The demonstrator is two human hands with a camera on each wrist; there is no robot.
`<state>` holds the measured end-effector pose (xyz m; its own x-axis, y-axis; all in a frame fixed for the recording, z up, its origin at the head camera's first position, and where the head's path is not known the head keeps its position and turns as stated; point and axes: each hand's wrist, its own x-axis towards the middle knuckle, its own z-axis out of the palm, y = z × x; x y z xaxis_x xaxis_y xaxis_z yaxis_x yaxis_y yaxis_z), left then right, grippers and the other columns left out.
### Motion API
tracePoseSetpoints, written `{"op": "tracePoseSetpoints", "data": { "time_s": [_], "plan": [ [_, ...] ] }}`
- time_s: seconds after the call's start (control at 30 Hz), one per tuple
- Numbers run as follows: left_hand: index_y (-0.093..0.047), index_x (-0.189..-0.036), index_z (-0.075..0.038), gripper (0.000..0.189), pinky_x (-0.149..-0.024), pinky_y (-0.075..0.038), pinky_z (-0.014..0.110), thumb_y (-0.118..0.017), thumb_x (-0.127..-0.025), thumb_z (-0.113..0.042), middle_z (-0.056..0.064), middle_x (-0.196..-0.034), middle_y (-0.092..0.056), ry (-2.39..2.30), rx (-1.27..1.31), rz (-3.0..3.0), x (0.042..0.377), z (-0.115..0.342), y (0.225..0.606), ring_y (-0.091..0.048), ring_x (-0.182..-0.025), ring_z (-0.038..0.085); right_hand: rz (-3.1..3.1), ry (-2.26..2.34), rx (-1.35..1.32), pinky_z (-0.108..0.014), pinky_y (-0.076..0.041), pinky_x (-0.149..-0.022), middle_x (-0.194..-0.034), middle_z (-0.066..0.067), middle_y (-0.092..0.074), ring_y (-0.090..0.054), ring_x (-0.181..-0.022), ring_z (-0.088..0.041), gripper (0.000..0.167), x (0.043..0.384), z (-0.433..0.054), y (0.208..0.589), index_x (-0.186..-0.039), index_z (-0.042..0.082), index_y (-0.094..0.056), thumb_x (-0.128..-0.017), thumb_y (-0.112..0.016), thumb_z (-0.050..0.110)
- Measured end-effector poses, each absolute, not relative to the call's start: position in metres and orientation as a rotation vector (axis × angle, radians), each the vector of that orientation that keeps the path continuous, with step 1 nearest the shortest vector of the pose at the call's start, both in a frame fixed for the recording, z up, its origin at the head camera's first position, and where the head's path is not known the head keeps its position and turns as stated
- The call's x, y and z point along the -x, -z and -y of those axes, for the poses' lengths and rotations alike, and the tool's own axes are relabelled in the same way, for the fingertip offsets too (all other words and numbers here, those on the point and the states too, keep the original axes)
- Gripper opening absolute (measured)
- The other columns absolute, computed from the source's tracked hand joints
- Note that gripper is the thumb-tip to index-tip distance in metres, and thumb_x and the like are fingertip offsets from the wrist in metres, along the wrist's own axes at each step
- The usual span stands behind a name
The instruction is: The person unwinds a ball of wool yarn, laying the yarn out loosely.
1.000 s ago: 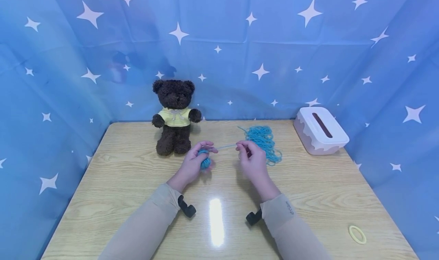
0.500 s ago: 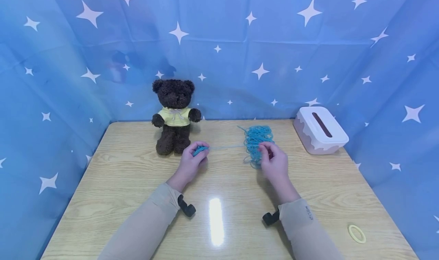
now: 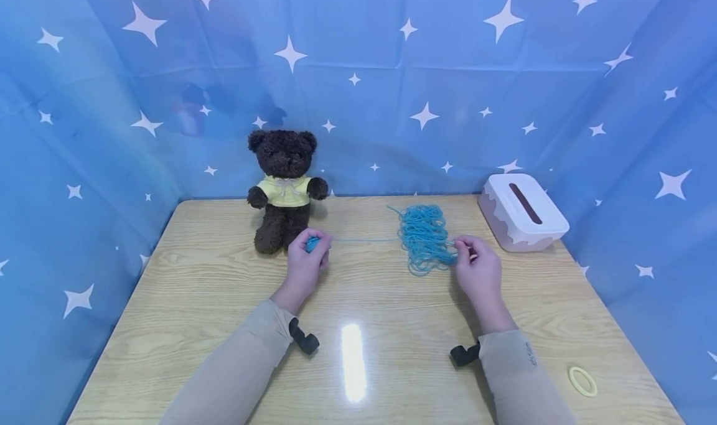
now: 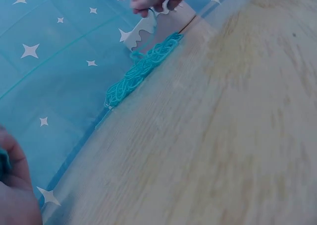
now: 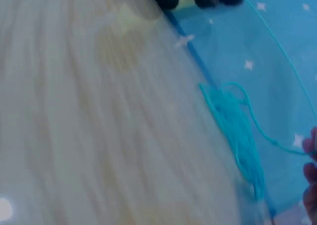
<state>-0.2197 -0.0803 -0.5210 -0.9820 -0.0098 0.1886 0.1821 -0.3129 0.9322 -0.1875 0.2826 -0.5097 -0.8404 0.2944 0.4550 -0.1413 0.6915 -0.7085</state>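
My left hand (image 3: 304,266) curls around a small wound ball of blue yarn (image 3: 312,244), just in front of the teddy bear's legs. From it a thin strand (image 5: 277,41) runs taut to the right, over the loose yarn pile (image 3: 424,235) in the head view. At the pile's right side, my right hand (image 3: 480,275) pinches the yarn between thumb and fingertips. A second length of yarn (image 5: 270,138) sags from those fingers (image 5: 311,173) down to the pile, as the right wrist view shows. Most of the ball is hidden inside the left hand.
A dark brown teddy bear (image 3: 284,157) in a yellow top stands at the back left. A white-lidded tissue box (image 3: 523,213) sits at the back right. Near the front right lies a pale yellow ring (image 3: 582,381). A starry blue curtain (image 3: 358,120) surrounds the wooden table (image 3: 224,325).
My right hand has moved right, past the yarn pile, drawing the strand out longer. My left hand has shifted slightly left and turned, covering more of the ball.
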Motion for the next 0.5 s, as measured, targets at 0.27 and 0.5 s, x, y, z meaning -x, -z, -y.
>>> {"op": "tracePoseSetpoints", "data": {
  "time_s": [0.27, 0.5],
  "plan": [
    [-0.054, -0.091, -0.013, 0.023, -0.045, -0.035, 0.02, -0.068, -0.106, -0.002, -0.003, -0.071, -0.06, 2.391, 0.209, 1.71, 0.221, 0.08, 0.522, -0.046, -0.051, 0.008, 2.689, -0.877, 0.229, -0.053, -0.057, -0.087, -0.116, -0.023, -0.073, -0.07, -0.101, -0.04, 0.024, 0.183, -0.307, 0.518, -0.117, 0.0, -0.078, -0.109, -0.063, 0.017],
    [-0.057, -0.099, -0.014, 0.015, -0.048, -0.045, 0.02, -0.067, -0.107, -0.006, 0.002, -0.089, -0.074, 2.467, 0.216, 1.847, 0.221, 0.08, 0.524, -0.057, -0.057, 0.009, 2.838, -0.81, 0.181, -0.056, -0.055, -0.089, -0.119, -0.022, -0.074, -0.069, -0.106, -0.039, 0.029, 0.183, -0.307, 0.521, -0.124, 0.005, -0.079, -0.109, -0.066, 0.025]
  ]
}}
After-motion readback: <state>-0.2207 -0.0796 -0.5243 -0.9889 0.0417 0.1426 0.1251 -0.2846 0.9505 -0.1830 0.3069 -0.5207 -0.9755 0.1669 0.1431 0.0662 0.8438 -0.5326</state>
